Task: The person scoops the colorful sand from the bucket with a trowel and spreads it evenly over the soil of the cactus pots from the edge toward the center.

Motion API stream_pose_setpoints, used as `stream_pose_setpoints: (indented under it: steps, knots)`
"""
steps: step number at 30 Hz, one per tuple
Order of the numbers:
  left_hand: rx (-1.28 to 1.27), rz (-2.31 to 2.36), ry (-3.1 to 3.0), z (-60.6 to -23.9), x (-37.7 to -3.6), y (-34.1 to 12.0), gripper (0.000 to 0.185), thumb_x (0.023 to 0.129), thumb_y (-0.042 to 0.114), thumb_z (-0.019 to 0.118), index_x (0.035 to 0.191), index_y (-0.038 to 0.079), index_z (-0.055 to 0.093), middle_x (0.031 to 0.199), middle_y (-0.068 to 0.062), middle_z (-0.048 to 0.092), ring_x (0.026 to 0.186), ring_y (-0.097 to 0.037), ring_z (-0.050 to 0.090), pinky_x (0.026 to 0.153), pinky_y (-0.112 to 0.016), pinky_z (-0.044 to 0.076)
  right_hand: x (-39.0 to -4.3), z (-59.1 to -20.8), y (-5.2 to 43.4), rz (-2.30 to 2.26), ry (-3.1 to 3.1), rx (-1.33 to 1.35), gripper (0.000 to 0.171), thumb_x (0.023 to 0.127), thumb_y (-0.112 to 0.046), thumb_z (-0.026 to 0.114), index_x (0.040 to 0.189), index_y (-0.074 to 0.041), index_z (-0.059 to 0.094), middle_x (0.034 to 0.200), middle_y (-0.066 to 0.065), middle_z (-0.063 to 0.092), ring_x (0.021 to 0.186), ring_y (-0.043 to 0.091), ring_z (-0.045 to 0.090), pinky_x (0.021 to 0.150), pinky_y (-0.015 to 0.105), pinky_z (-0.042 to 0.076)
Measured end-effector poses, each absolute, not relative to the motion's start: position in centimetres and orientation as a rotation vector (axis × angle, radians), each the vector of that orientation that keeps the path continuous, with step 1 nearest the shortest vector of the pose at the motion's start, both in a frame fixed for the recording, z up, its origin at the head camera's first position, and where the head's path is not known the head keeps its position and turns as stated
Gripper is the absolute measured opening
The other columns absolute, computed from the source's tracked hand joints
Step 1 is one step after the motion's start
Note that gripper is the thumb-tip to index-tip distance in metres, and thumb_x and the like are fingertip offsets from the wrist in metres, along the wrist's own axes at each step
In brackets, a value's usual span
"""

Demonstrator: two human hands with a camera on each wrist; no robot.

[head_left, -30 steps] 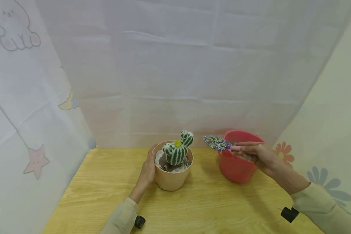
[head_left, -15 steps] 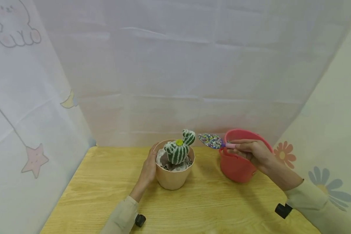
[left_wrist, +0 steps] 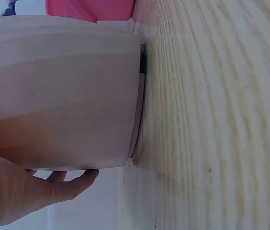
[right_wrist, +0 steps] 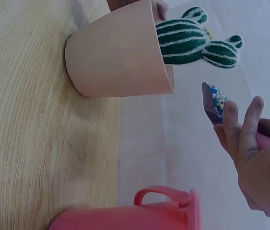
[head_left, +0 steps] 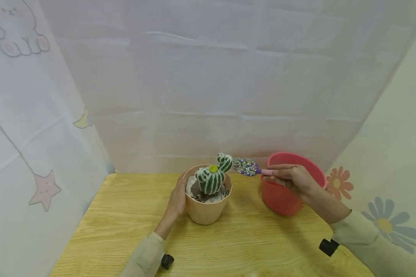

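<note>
Now scoop (head_left: pixel 245 167) beside cactus (head_left: pixel 213 177).

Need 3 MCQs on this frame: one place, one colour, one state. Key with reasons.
1. Where is the beige pot relative to the bucket?
A. inside it
B. to its left on the table
C. stacked on top of it

2. What colour is the bucket?
A. blue
B. red-pink
C. black

3. What is the state of the scoop held by the right hand?
A. loaded with multicoloured beads
B. empty
C. lying on the table

Answers:
1 B, the pot stands apart on the wood, left of the bucket, with the left hand against its side.
2 B, its wall and rim show red-pink in the head and right wrist views.
3 A, beads cover the blade, held in the air beside the cactus.
</note>
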State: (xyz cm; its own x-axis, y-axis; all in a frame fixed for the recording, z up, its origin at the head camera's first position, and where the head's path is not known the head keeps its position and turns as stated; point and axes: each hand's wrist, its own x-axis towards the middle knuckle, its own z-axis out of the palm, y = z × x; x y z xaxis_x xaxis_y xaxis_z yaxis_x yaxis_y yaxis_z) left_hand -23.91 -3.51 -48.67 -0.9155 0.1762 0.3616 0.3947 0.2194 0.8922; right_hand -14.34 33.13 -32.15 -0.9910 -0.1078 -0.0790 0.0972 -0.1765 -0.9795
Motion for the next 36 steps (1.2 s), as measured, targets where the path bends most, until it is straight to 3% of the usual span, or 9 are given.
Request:
stream_pose_setpoints:
  steps: [19,36]
  knots:
    - [-0.554,-1.783,-2.327,-48.9,-23.9,-3.5,0.052,0.114,0.038,0.022,0.161,0.019,0.032,0.156,-0.016,0.042,0.139,-0.042,0.041,0.107,-0.062,0.035,-15.6,-34.4,31.1,-2.289,1.913,-0.004,0.05,0.1,0.006,0.055,0.145,0.02,0.038,0.126,0.032,0.062,0.105,0.033,0.07,0.093,0.034,0.051]
    - [-0.555,-1.776,-2.294,-48.8,-23.6,-3.7,0.053,0.114,0.033,0.022,0.159,0.008,0.034,0.157,-0.017,0.04,0.142,-0.04,0.037,0.112,-0.06,0.03,-16.3,-34.6,29.6,-2.27,1.917,-0.004,0.046,0.1,0.007,0.053,0.143,0.02,0.041,0.127,0.033,0.06,0.106,0.034,0.069,0.095,0.034,0.051]
